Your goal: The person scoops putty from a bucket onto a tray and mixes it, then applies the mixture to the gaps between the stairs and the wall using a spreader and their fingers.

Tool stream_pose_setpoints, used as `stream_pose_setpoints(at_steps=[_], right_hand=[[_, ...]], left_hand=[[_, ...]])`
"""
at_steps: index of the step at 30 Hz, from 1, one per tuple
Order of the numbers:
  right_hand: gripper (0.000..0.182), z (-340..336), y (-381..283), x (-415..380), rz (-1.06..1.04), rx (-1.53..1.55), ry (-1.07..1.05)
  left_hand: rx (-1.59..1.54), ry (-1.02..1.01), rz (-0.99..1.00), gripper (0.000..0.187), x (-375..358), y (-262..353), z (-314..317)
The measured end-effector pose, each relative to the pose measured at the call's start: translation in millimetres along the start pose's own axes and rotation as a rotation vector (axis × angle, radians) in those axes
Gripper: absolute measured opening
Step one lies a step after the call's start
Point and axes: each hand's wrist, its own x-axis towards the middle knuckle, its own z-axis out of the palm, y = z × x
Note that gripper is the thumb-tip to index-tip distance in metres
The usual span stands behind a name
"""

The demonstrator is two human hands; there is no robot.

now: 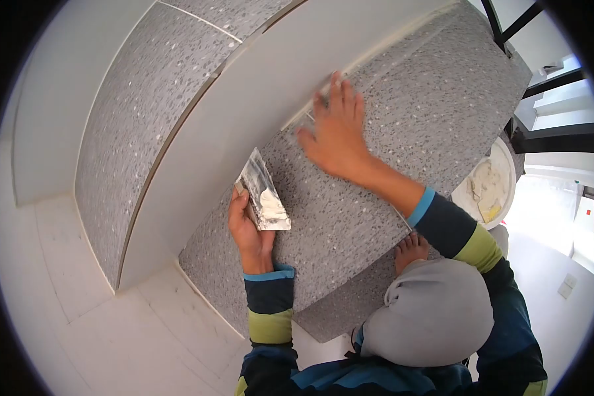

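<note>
The head view takes in the speckled step [409, 145] below me, running from the lower left of the frame to the upper right. A smooth grey riser [244, 105] borders it, with a higher speckled tread [145, 112] at upper left and pale tiles [66, 264] at lower left. My bent knee, in grey trousers [435, 313], fills the lower right, a bare foot [412, 251] just beside it. A black railing [558, 140] crosses the right edge, near a round white container [510, 185] with dried-looking residue inside.

Above centre, my right hand [336, 138] reaches palm down over the step, fingers spread, thumb well apart, tips at the pale joint [297, 120] where step meets riser. They are blurred; I cannot tell how firmly they press. Left of centre, my left hand [244, 228] pinches a flat metal blade [261, 185], thumb on its near edge, the other fingers mostly hidden behind. The blade tilts above the step, smeared with whitish paste [270, 204] toward its lower end.
</note>
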Motion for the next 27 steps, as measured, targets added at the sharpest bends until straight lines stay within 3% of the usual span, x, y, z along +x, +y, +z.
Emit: stream_pose_setpoints(at_steps=[2, 5, 9, 12, 14, 15, 17, 21, 23, 24, 27], right_hand=[[0.064, -11, -10, -6, -0.001, 0.248, -0.114], [0.064, -14, 12, 7, 0.114, 0.256, -0.024], [0.061, -16, 29, 19, 0.122, 0.212, -0.090], [0.060, -9, -1, 2, -0.013, 0.122, -0.046], [0.064, -14, -24, -16, -0.118, 0.197, -0.242], [0.064, -20, -27, -23, -0.112, 0.200, -0.238], [0.067, -37, -33, -30, -0.210, 0.603, -0.394], [0.069, -76, -23, -34, -0.392, 0.704, -0.247], [0.069, -92, -14, -37, -0.608, 0.762, -0.222], [0.069, -99, -8, -40, -0.602, 0.754, -0.202], [0.071, -118, 17, -52, -0.734, 0.682, -0.310]], left_hand=[[0.028, 0.012, 0.006, 0.042, 1, 1, -4], [-0.002, 0.084, -0.002, 0.034, -1, 4, 0], [-0.042, 0.175, 0.018, 0.032, -1, 8, 11], [-0.026, 0.111, 0.005, 0.031, 3, 4, -3], [-0.004, 0.112, 0.015, 0.029, 3, 3, -7], [0.002, 0.107, 0.013, 0.029, 2, 4, -5], [-0.052, 0.194, 0.003, 0.023, 1, 7, -2], [-0.087, 0.146, -0.029, 0.018, -4, 8, -5], [-0.068, 0.122, -0.142, 0.017, -12, 7, 13], [-0.115, 0.122, -0.168, 0.018, -15, 1, 18], [-0.165, -0.065, -0.267, 0.026, -25, -14, 24]])
